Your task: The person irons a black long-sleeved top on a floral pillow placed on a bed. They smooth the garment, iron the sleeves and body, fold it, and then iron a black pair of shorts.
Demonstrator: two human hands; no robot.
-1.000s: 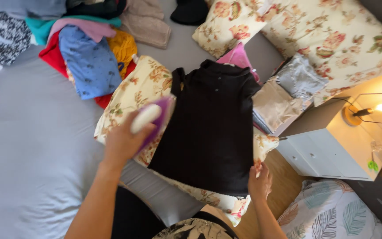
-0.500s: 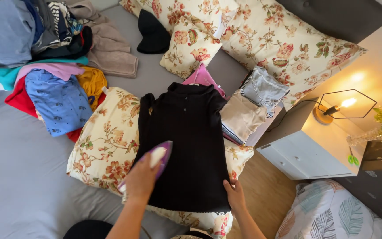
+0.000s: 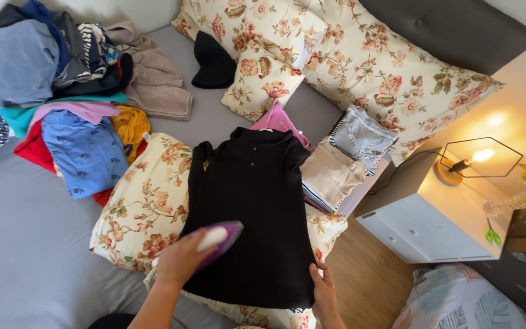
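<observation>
Grey bed [image 3: 25, 244] with a floral pillow [image 3: 147, 207] carrying a black shirt [image 3: 254, 207]; left hand [image 3: 181, 259] grips a purple iron [image 3: 217, 237] on it, right hand [image 3: 322, 286] pins the hem flat, fingers risking a burn.

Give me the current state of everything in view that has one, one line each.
black top: spread flat on the floral pillow, front up.
iron: gripped in left hand, lying on the top's lower left.
right hand: open, pressing the top's hem.
floral pillow: lying flat under the top.
folded clothes: stacked beside the top.
loose clothes: heaped, unfolded.
lamp: lit.
nightstand drawers: closed.
</observation>
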